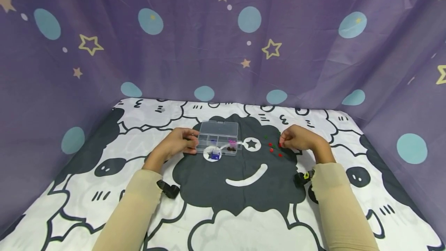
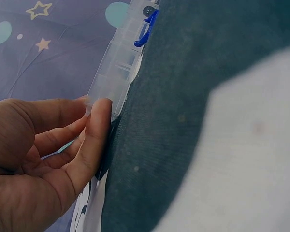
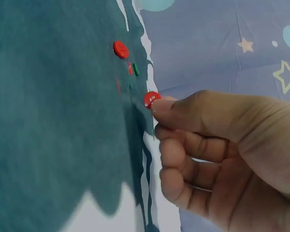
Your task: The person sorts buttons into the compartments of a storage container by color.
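Observation:
A clear plastic compartment box (image 1: pixel 218 128) lies with its lid raised at the back. My left hand (image 1: pixel 178 141) holds the box by its left end, thumb and fingers at the corner of the clear wall (image 2: pixel 104 89). Between thumb and forefinger, my right hand (image 1: pixel 299 138) pinches a red button (image 3: pixel 152 99) above the cloth. Loose red buttons (image 3: pixel 120 50) and a green button (image 3: pixel 137 69) lie close by on the dark cloth. Pink pieces (image 1: pixel 232 142) and dark brown pieces (image 1: pixel 231 149) sit in the box's right compartments.
Small blue pieces (image 1: pixel 215 156) are at the box's front edge. A patterned black-and-white cloth (image 1: pixel 244 189) covers the table. Behind it hangs a purple curtain (image 1: pixel 195 57) with stars and dots.

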A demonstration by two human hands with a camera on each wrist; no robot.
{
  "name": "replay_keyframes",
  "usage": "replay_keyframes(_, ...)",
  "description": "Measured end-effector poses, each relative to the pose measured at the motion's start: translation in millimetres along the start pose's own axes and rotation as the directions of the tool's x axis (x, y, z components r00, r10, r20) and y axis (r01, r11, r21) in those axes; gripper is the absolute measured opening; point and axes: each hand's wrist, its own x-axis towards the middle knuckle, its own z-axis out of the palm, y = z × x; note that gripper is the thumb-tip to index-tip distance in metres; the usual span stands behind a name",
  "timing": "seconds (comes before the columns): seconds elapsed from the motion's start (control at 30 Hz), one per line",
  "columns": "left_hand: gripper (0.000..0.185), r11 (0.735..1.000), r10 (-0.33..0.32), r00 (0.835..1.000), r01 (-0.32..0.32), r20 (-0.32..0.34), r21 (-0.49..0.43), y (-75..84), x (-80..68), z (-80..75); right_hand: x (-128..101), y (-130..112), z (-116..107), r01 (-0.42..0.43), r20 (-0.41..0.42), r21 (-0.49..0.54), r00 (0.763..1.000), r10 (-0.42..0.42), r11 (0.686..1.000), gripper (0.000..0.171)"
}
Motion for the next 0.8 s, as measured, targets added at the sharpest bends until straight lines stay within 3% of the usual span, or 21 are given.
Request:
replay_keyframes(0.17,0.046,1.000,-0.003,1.000,0.003,-0.003,0.002,0.7,-1.2,-1.1,6.7,-8.7,4.3,0.050,-0.021,-0.020,0.998,-0.051,0.999,0.005)
replay_keyframes(0.43,0.046,1.000,0.003,1.000,-0.003,-0.004,0.000,-2.4,-0.1,-1.7,21.1,-29.9,16.5,0.089,0.021,-0.044,0.996,-0.088,0.995,0.007)
replay_keyframes(0.8,0.046,1.000,0.001,1.000,-0.001,-0.010,0.004,-0.3,-1.8,1.6,41.4,-75.5,26.8,0.213,0.043,-0.129,0.977,-0.209,0.969,0.010)
